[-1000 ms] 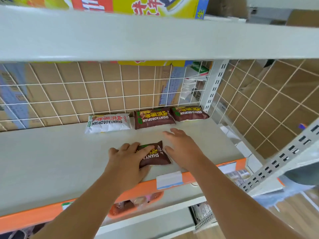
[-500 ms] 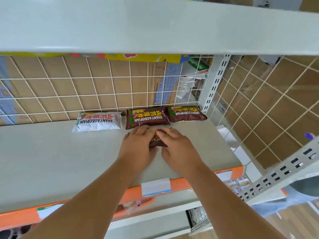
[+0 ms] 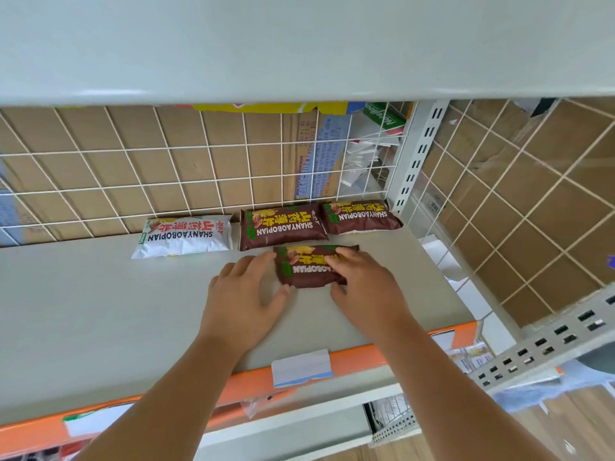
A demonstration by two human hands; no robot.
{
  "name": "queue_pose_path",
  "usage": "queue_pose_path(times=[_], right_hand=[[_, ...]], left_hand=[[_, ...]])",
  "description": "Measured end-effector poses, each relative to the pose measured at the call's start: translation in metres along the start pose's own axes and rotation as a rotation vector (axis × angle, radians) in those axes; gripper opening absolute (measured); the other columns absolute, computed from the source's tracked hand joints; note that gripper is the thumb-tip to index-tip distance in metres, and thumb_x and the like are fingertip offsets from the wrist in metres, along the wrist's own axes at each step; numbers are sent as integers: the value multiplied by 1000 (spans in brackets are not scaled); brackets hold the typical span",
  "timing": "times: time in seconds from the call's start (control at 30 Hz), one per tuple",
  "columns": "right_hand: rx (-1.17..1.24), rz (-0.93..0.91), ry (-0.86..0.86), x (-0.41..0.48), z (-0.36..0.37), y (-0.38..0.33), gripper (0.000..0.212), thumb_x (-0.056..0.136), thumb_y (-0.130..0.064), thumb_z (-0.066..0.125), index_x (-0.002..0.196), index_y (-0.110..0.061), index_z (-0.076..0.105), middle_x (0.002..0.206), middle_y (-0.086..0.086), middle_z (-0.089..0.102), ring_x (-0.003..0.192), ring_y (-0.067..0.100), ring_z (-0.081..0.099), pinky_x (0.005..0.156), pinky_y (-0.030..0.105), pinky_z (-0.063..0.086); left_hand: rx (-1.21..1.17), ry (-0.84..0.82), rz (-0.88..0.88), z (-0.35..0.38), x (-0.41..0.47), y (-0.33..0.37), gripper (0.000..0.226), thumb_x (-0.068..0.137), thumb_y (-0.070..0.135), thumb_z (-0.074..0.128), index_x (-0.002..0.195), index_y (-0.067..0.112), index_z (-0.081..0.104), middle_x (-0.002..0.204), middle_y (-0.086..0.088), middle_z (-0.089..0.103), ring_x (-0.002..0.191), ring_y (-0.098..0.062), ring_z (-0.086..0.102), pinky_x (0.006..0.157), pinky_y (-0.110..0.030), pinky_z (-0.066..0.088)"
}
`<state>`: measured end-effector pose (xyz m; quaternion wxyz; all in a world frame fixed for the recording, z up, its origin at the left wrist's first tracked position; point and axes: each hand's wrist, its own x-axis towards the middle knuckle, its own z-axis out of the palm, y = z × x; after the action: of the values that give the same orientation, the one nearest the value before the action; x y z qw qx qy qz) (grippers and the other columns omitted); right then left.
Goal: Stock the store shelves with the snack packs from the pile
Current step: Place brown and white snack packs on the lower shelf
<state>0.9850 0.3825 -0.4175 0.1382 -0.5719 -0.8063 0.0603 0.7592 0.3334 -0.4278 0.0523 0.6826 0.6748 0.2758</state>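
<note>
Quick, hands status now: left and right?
Left hand: open, fingertips touching the brown foil snack pack at its left edge.
Right hand: closed on that pack, fingers over the top, thumb at its near edge.

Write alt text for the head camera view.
On a grey shelf, a left hand touches the left end of a brown snack pack while the right hand grips its right end. Behind it, a white pack and two brown packs lie along the wire-grid back.

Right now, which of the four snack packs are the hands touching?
The front brown pack, alone before the back row; left hand touches it, right hand grips it.
</note>
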Motion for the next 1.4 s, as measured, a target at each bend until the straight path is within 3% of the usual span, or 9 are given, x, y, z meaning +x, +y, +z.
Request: queue_pose_path(times=[0.1,0.2,0.33,0.4,0.53,0.7,0.87,1.17,1.4], right_hand=[[-105,96,1,0,-13,19,58,85,-26,56,141,-38,53,151,-10,46,134,22,44,99,44,46],[-164,54,9,4,-17,6,64,84,-25,54,145,-42,43,155,-7,39,134,25,40,103,50,40],[-128,-22,-149,5,-9,-21,68,90,-50,55,151,-48,24,164,-13,20,148,34,23,117,62,21],[-102,-8,-166,2,-8,-13,67,91,-60,55,151,-50,26,164,-18,17,151,34,18,118,63,15],[-30,47,-101,-1,-17,22,58,88,-63,56,144,-53,40,156,-27,28,150,29,22,118,59,17],[-80,24,-77,8,-17,52,63,78,-70,43,140,-56,40,153,-27,34,144,28,31,113,60,26],[-79,23,-64,16,-14,56,61,86,-63,55,143,-56,38,159,-22,26,150,30,19,118,60,16],[-98,3,-107,19,-18,61,70,87,-71,50,150,-59,21,166,-18,12,154,25,6,121,57,7],[-102,-29,-98,4,-22,39,74,87,-64,59,152,-49,28,166,-10,15,153,26,12,120,57,15]], left_hand=[[123,-40,19,2,0,2,68,83,69,41,141,35,50,133,7,60,118,-26,54,97,-45,44],[207,-60,21,5,2,5,70,82,71,41,142,36,49,136,8,57,122,-25,51,100,-47,40],[244,-82,2,6,3,4,72,81,72,37,143,36,49,141,6,54,128,-26,49,103,-49,38],[244,-79,2,5,2,4,72,81,72,37,142,36,50,140,6,55,127,-25,49,103,-49,38],[253,-78,1,5,3,3,71,82,72,37,141,36,52,139,6,56,127,-25,50,103,-48,39],[255,-99,-12,5,3,3,68,82,73,39,139,38,52,138,7,57,126,-24,50,104,-48,38],[268,-103,-14,5,3,5,65,81,70,42,136,38,55,134,7,59,124,-24,51,102,-47,39],[300,-142,-29,2,3,8,67,82,70,37,139,40,52,139,8,55,129,-22,47,106,-47,37],[256,-272,-33,-4,1,4,67,82,71,43,145,47,43,157,9,37,145,-20,28,116,-43,23]])
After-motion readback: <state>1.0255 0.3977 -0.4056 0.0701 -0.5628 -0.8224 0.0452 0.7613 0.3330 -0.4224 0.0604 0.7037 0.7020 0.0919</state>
